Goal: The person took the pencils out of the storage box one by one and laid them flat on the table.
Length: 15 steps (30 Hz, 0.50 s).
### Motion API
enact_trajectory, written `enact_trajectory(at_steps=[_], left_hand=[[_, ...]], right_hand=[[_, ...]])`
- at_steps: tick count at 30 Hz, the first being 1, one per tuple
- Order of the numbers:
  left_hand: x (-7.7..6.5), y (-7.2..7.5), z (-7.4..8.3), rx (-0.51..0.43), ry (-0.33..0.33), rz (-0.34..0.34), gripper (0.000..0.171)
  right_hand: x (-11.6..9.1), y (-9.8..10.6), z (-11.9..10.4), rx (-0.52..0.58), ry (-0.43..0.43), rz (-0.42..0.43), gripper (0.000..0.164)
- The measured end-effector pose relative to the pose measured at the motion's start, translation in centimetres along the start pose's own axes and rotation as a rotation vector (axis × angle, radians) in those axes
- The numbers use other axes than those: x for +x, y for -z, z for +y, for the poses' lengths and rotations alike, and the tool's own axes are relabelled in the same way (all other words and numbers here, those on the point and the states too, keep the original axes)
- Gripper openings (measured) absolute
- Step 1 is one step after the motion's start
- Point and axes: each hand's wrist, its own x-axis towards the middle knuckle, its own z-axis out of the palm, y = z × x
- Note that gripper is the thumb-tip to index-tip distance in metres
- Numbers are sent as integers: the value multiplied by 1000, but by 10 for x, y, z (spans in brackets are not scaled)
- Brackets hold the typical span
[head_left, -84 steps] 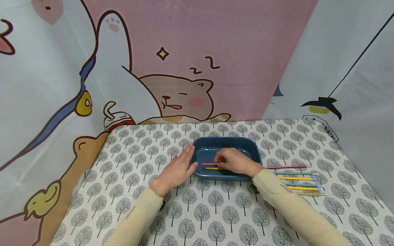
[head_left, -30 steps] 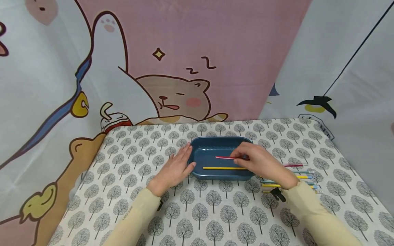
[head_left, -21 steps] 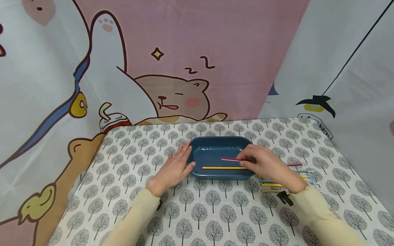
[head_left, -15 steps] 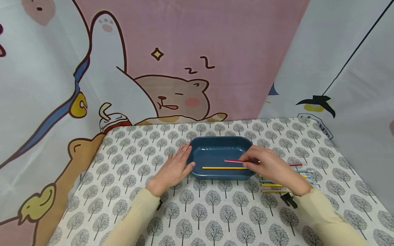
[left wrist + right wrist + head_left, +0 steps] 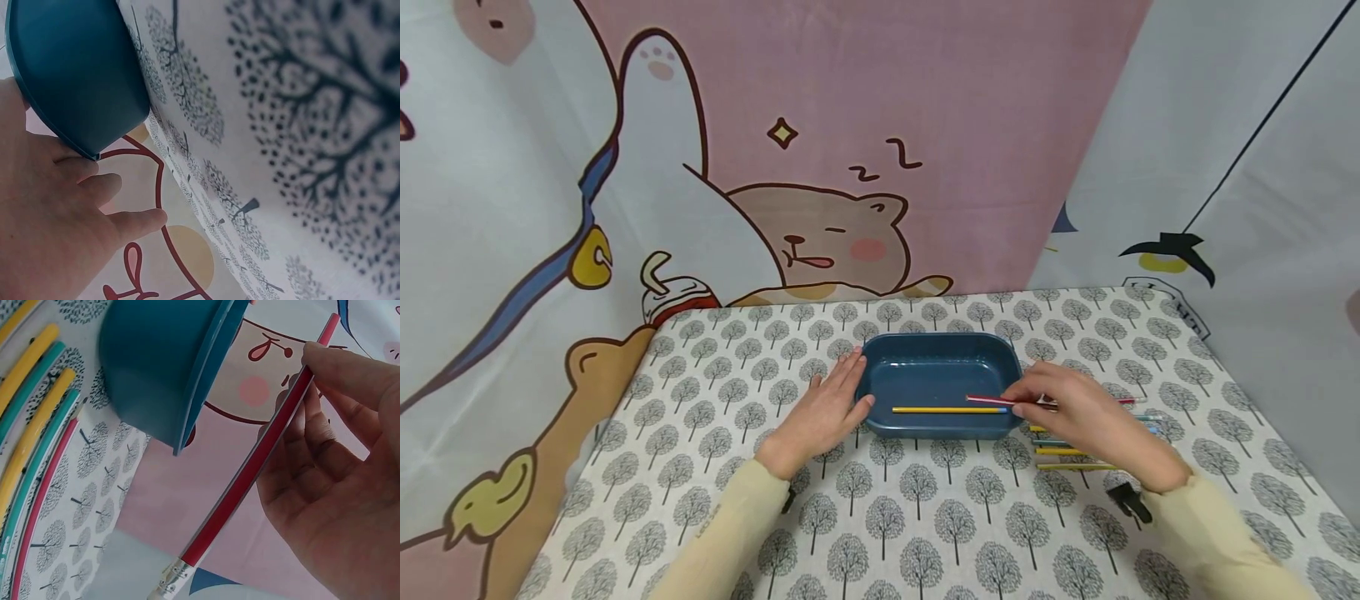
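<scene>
My right hand (image 5: 1086, 417) pinches a red pencil (image 5: 988, 400) between thumb and fingers, just past the right end of a dark blue rectangular dish (image 5: 940, 432). The pencil's front end overlaps the dish in the head view. In the right wrist view, its silver ferrule and white eraser point away from the dish. Inside the dish lies a yellow pencil (image 5: 947, 410) with a blue end, along the near side. My left hand (image 5: 820, 417) rests against the dish's left end with extended fingers, which touch the rim in the left wrist view.
Right of the dish, several pencils lie side by side on the tree-print cloth (image 5: 925, 517), among them a yellow pencil (image 5: 37, 437), a teal pencil (image 5: 39, 456) and another red pencil (image 5: 47, 481). A cartoon-printed curtain (image 5: 985, 125) hangs behind the table.
My right hand has lifted the red pencil from beside the yellow one and carried it rightward, then lower in view, to the dish's right end. My left hand stays at the left end.
</scene>
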Motion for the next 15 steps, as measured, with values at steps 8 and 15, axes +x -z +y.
enact_trajectory(at_steps=[8,15], left_hand=[[0,-1,0,-7,-1,2,69],[0,-2,-1,-6,-2,0,69]], right_hand=[[-10,0,7,-33,64,44,24],[-23,2,11,-49,8,33,26]])
